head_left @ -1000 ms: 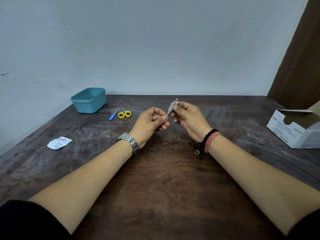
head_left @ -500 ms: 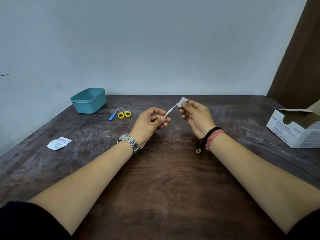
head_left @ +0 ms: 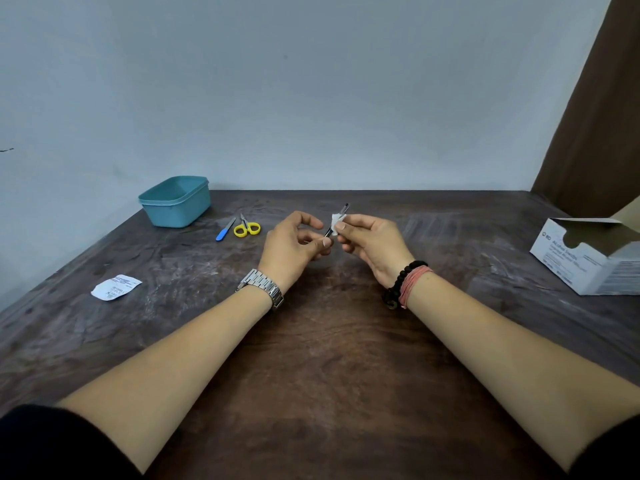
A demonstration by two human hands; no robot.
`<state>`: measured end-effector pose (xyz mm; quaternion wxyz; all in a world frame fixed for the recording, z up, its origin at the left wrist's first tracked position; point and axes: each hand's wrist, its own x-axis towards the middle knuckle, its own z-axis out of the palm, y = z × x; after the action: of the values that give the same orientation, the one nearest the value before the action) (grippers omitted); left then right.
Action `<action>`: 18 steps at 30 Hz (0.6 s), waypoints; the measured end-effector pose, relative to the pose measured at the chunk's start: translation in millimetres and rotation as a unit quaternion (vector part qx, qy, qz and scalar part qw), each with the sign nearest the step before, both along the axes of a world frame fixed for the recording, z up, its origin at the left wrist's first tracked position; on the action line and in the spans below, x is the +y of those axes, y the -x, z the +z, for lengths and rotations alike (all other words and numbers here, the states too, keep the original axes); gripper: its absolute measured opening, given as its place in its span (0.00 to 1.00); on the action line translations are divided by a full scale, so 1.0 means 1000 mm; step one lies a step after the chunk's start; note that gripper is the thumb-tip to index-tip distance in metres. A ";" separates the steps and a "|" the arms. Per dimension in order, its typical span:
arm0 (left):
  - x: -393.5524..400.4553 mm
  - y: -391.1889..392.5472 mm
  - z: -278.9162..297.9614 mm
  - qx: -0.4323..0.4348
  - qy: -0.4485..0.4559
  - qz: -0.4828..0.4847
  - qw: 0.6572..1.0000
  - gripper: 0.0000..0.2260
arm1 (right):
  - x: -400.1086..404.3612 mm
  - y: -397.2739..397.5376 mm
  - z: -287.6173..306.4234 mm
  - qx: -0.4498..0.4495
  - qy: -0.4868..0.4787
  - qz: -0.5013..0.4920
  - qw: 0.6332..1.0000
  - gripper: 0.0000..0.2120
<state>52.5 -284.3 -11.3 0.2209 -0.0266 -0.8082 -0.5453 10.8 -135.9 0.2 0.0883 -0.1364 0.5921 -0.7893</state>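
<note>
- Currently: left hand (head_left: 291, 247) has thumb and forefinger curled, pinching the lower end of a thin metal tool (head_left: 345, 207). Its other fingers curl loosely underneath.
- Right hand (head_left: 372, 244): fingertips (head_left: 343, 226) pinch a folded white swab (head_left: 336, 220) round the tool's middle. The tool's far end pokes out above the swab, tilted up and away from the person.
- Location: tool and swab are held in the air over the table (head_left: 329, 341), well to the right of the teal tub (head_left: 175, 202) and somewhat nearer the person.
- Judged step: wiping the tool along its length with the swab. The far end looks not yet covered.
- Risk 1: the left pinch takes only the very end of the tool. A firm pull on the swab could tug the tool free, and it would drop to the table and need cleaning again.
- Risk 2: the shape of the far end is too small to tell. If pointed, it could prick a fingertip through the thin swab as the fingers slide over it.
- Risk 3: the swab is small, so bare fingertips may touch metal already wiped.
- Surroundings: yellow scissors (head_left: 247, 228) and a blue-handled file (head_left: 223, 233) lie just right of the tub. A torn wrapper (head_left: 116, 287) lies nearer the person than the tub. An open white box (head_left: 588, 258) sits far right of the tub.
</note>
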 end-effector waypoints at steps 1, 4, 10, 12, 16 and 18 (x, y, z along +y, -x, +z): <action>0.000 0.000 0.000 0.006 0.025 0.009 1.000 0.10 | 0.000 0.000 0.000 0.004 -0.002 -0.001 1.000 0.03; -0.002 0.002 -0.001 0.019 0.093 0.035 0.995 0.11 | -0.001 -0.001 -0.001 0.013 -0.021 -0.003 1.000 0.02; 0.001 0.002 0.002 0.014 0.065 0.002 0.998 0.10 | 0.000 0.000 0.001 0.030 -0.077 -0.003 0.997 0.04; -0.002 0.004 0.003 0.007 -0.016 -0.001 1.000 0.07 | -0.001 0.000 0.000 0.046 -0.114 0.014 0.992 0.05; -0.007 0.002 0.004 -0.021 -0.125 -0.057 0.990 0.06 | -0.004 -0.002 -0.005 0.085 -0.176 0.056 0.979 0.07; -0.008 0.002 0.003 -0.017 -0.152 -0.056 0.987 0.05 | -0.003 -0.001 -0.006 0.098 -0.180 0.069 0.976 0.08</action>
<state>50.9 -291.9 -8.2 0.1780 -0.0288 -0.7164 -0.6740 11.7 -138.9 -5.7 0.1071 -0.2354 0.7193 -0.6447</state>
